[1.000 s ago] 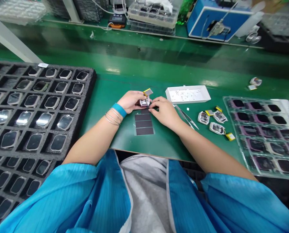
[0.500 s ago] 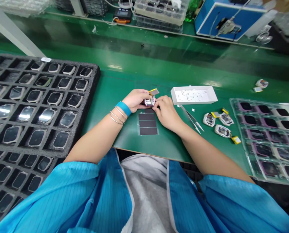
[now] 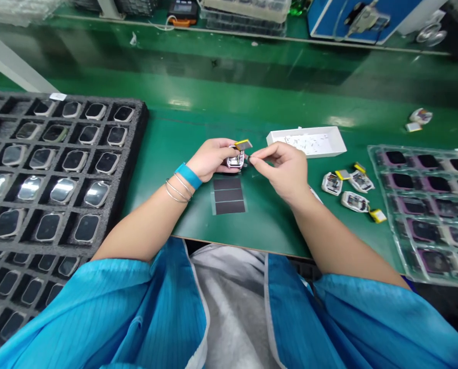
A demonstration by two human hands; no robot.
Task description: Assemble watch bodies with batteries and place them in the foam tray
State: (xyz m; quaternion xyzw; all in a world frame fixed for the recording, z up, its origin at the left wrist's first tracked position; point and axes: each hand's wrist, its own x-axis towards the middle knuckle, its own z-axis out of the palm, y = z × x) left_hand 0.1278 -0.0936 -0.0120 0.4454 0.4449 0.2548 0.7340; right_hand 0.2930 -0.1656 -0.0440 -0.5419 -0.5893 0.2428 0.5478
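Note:
My left hand (image 3: 209, 159) is closed round a small watch body (image 3: 236, 161) whose yellow-edged battery (image 3: 243, 145) sticks up from its top. My right hand (image 3: 286, 169) is lifted a little off the mat, its thumb and forefinger pinched together right beside the watch body; what they pinch is too small to make out. Just below both hands a strip of dark rectangular pads (image 3: 229, 195) lies on the green mat (image 3: 198, 215).
A black foam tray (image 3: 132, 148) of watch screens fills the left. A white shallow box (image 3: 307, 142) lies behind my right hand. Three loose watch bodies (image 3: 352, 192) with yellow batteries lie to the right, beside a clear tray (image 3: 390, 225) of dark screens. Blue equipment stands at the back.
My right hand has risen from the pad strip and now pinches next to the watch body. The left hand has kept its hold. The view has tilted down slightly.

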